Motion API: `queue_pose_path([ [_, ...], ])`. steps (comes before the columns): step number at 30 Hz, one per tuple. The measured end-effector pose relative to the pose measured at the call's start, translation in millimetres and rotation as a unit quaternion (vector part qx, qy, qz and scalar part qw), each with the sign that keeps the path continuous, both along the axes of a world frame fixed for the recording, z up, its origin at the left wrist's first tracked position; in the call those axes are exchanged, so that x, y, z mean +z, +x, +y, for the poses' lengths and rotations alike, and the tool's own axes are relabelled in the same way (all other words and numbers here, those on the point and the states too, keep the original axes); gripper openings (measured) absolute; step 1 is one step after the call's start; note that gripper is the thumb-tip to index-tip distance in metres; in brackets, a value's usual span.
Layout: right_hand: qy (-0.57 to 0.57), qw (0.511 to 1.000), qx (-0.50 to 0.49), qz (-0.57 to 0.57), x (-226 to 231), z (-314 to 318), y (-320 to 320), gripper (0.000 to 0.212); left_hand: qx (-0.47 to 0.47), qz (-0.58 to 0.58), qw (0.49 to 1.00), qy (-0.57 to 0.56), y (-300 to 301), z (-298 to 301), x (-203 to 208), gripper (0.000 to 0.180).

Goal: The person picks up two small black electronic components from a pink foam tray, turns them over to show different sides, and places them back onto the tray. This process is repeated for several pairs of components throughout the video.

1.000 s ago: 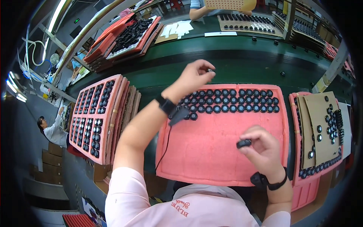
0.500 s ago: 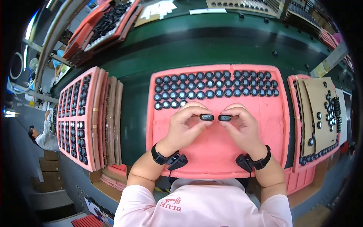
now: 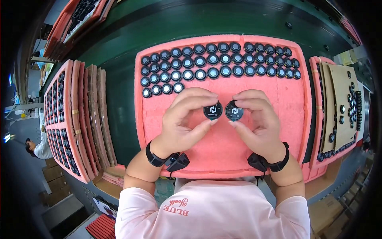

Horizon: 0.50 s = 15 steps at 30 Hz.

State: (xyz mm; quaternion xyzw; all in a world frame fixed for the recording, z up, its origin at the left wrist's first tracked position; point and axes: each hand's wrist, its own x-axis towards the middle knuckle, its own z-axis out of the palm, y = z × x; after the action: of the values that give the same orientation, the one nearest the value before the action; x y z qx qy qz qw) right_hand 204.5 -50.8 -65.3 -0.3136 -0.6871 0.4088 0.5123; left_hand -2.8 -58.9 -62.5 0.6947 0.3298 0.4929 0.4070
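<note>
The left disc (image 3: 212, 110) and the right disc (image 3: 234, 111), both round and black with a pale mark on the face, are held up side by side, just apart, above the middle of a pink foam tray (image 3: 295, 119). The left hand (image 3: 181, 119) pinches the left disc, thumb below and fingers above; the right hand (image 3: 260, 121) pinches the right disc the same way. Each wrist wears a black strap with a small black device, near the tray's near edge, and the person's shirt (image 3: 223, 207) is pale pink. Beyond the hands, black pieces with grey tops (image 3: 213, 59) fill three long rows along the tray's far edge, and a short fourth row of four starts at its left edge. Past the tray's right edge, brown cardboard (image 3: 338, 93) lies on another pink tray, with loose black pieces scattered over it. Past the left edge, a stack of pink trays (image 3: 68, 99) appears steeply tilted, the outermost filled with black pieces. Behind the tray's far edge runs a dark green counter (image 3: 175, 30), with one small black piece (image 3: 288, 25) toward the right. Farther off at left is a person in white (image 3: 43, 149).
</note>
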Motion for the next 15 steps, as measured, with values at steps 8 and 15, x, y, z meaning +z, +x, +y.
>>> queue_pose_path([
  [8,0.021,0.999,0.027,-0.010,-5.0,-0.7,2.5,0.046,-0.003,-0.061,0.998,0.008,1.2,-3.7,-6.1,0.057],
  [15,0.022,0.999,0.044,-0.012,-7.7,-1.3,1.6,0.048,-0.010,-0.022,0.999,0.025,0.7,-4.8,-3.8,0.060],
])
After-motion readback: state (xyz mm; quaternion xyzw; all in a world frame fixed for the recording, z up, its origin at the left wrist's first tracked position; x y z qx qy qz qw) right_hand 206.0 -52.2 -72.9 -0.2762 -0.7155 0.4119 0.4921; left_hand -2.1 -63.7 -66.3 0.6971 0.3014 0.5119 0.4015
